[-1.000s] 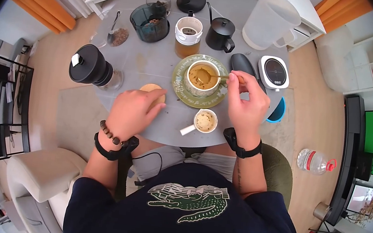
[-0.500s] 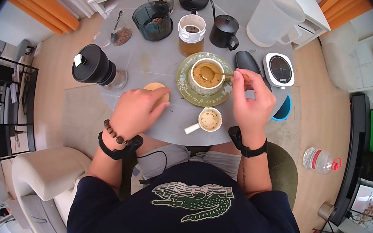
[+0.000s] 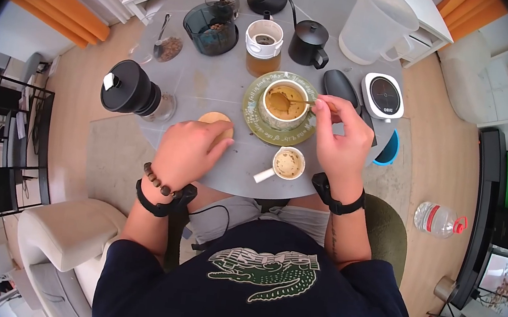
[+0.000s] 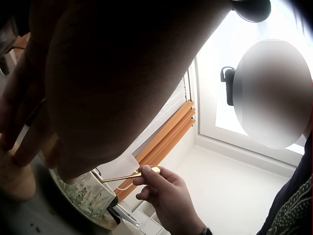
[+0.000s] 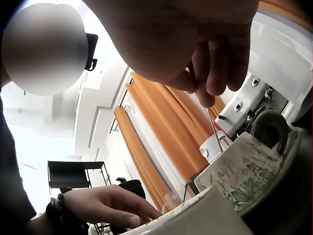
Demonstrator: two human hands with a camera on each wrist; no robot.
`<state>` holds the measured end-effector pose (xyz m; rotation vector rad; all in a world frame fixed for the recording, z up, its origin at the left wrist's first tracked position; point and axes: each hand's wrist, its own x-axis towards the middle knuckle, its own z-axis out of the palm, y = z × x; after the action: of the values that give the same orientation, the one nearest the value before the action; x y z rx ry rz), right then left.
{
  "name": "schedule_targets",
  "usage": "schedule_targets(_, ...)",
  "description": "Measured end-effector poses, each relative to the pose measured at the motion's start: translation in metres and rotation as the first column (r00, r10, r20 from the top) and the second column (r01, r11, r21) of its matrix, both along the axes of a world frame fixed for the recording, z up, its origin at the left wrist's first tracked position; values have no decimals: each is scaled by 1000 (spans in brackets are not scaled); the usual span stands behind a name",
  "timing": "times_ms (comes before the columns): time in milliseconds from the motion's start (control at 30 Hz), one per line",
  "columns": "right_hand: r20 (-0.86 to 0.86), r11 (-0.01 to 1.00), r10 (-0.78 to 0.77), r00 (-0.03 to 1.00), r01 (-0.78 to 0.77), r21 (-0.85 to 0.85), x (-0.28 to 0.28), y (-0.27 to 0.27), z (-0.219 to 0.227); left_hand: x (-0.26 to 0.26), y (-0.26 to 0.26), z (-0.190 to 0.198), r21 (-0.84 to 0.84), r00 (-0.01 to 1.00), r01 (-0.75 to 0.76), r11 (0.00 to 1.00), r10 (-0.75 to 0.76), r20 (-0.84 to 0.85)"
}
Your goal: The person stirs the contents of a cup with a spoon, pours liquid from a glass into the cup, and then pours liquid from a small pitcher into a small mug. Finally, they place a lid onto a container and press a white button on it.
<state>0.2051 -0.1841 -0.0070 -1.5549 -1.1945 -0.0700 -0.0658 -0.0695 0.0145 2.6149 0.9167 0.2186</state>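
In the head view my right hand point(image 3: 347, 135) pinches the handle of a gold spoon point(image 3: 311, 103) between thumb and fingers. The spoon's bowl sits in the brown liquid of a patterned cup point(image 3: 284, 123), which stands on a green saucer point(image 3: 256, 127) with white lettering. My left hand point(image 3: 188, 153) rests with its fingers on a round wooden disc point(image 3: 222, 131), left of the saucer. The left wrist view shows those fingers reaching over the disc point(image 4: 17, 178). A small white handled cup point(image 3: 288, 164) with brown residue stands between my hands.
Behind the saucer are a glass server point(image 3: 262, 64) with a white dripper and a black kettle point(image 3: 308, 45). A black grinder point(image 3: 128, 88) stands left, a white scale point(image 3: 383, 97) right. A dark container point(image 3: 209, 36) and a large clear pitcher point(image 3: 374, 31) stand farther back.
The spoon has shifted about inside the cup, its bowl now toward the left side, and the liquid's surface has changed. My left hand stays on the wooden disc. The head view has shifted slightly.
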Motion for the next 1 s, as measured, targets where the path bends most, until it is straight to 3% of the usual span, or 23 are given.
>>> schedule_targets(167, 90, 999, -36, 995, 34, 24, 4, -1, 4, 0, 1, 1, -21, 1000, -7, 1000, 6, -21)
schedule_targets(367, 62, 992, -36, 997, 43, -121, 4, -3, 5, -1, 2, -1, -39, 1000, -2, 999, 1, -7)
schedule_targets(567, -219, 989, 0, 976, -32, -143, 1, 5, -10, -3, 2, -2, -28, 1000, 6, 1000, -5, 22)
schedule_targets(767, -499, 992, 3, 867, -67, -111, 13, 3, -18, -5, 3, -3, -19, 998, -4, 1000, 3, -62)
schedule_targets(1000, -523, 996, 20, 852, -66, -68, 20, 1, -11, -7, 3, -7, -15, 999, -8, 1000, 8, -48)
